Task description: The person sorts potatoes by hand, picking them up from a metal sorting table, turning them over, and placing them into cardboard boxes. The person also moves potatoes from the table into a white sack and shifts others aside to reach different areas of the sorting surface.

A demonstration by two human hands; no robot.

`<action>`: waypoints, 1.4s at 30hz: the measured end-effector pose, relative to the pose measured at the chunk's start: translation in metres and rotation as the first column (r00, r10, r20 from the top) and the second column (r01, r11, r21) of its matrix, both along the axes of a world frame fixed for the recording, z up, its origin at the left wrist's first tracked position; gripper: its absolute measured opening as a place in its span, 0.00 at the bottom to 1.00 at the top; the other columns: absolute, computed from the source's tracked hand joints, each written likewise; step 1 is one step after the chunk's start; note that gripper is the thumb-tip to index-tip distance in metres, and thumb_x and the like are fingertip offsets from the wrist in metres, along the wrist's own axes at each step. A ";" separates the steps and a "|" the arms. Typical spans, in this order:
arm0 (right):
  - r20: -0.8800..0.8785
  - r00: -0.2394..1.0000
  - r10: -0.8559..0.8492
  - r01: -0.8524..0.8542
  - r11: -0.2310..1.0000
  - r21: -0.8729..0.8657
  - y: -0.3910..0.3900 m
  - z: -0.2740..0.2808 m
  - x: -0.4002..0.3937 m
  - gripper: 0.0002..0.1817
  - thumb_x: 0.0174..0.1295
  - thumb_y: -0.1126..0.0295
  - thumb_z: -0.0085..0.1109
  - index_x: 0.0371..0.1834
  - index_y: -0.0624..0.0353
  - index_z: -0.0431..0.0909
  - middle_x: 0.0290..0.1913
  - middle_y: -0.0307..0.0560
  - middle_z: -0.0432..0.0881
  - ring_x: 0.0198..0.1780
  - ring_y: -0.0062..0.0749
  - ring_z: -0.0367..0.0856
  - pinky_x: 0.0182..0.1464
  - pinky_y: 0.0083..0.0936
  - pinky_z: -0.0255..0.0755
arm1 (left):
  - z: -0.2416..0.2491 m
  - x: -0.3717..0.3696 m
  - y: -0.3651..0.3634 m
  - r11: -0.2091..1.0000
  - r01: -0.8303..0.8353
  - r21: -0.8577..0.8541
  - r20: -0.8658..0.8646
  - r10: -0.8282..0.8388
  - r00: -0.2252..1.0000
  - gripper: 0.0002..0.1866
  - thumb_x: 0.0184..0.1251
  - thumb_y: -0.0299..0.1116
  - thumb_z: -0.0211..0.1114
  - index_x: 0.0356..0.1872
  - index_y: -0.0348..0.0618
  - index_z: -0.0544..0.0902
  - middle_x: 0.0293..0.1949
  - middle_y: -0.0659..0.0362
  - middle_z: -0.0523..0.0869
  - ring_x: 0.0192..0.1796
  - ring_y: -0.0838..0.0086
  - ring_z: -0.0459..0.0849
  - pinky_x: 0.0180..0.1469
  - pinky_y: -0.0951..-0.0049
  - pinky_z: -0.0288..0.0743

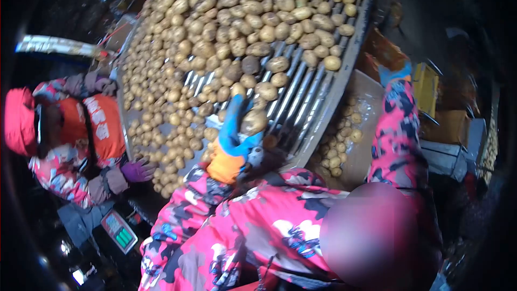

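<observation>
My left hand [230, 134], in a blue and orange glove, reaches onto the sloping bed of potatoes. Its thumb and fingers curve around a large potato [253, 122], and one blue finger points up toward smaller potatoes. My right hand [396, 71] is at the end of the raised pink camouflage sleeve, beside a brown cardboard flap [385, 48]. Only a bit of blue glove shows there, and its fingers cannot be made out. Many potatoes [215, 21] cover the metal roller table [301, 99], with bare rollers showing at its right.
A co-worker in an orange vest [106, 124] stands at the left; that person's purple-gloved hand [138, 170] rests by the potatoes. A box with potatoes [339, 148] sits under the table's right edge. A scale display [119, 231] and a yellow crate [426, 90] are nearby.
</observation>
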State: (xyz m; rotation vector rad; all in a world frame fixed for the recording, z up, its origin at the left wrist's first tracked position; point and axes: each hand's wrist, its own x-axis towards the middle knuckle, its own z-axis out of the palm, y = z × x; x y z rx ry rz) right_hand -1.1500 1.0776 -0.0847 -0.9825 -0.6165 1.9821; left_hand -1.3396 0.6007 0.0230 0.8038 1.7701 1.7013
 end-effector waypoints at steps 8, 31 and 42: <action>-0.473 0.673 0.569 -0.712 0.670 -0.208 -0.293 0.042 -0.072 0.42 0.62 0.28 0.38 0.60 0.54 0.74 0.54 0.55 0.81 0.53 0.43 0.81 0.55 0.44 0.76 | 0.011 0.013 0.037 0.986 0.061 -0.156 -0.724 -0.156 0.672 0.41 0.54 0.42 0.73 0.67 0.34 0.66 0.64 0.41 0.70 0.66 0.46 0.70 0.67 0.54 0.65; 0.804 0.557 0.207 -0.812 0.336 0.477 -0.223 0.019 -0.106 0.28 0.63 0.69 0.58 0.68 0.59 0.68 0.65 0.57 0.72 0.66 0.47 0.70 0.67 0.38 0.64 | -0.064 0.013 -0.089 0.824 0.061 -0.564 -0.068 -0.120 0.990 0.23 0.74 0.35 0.53 0.66 0.37 0.68 0.56 0.46 0.80 0.60 0.60 0.79 0.61 0.65 0.71; 0.598 0.079 0.798 -0.969 0.202 -0.142 -0.269 0.025 -0.250 0.35 0.65 0.38 0.49 0.65 0.53 0.72 0.53 0.51 0.82 0.46 0.37 0.83 0.47 0.33 0.75 | -0.069 0.018 -0.152 0.828 -0.316 -0.463 0.008 0.360 0.933 0.22 0.74 0.39 0.51 0.64 0.41 0.70 0.60 0.46 0.77 0.62 0.52 0.77 0.63 0.63 0.69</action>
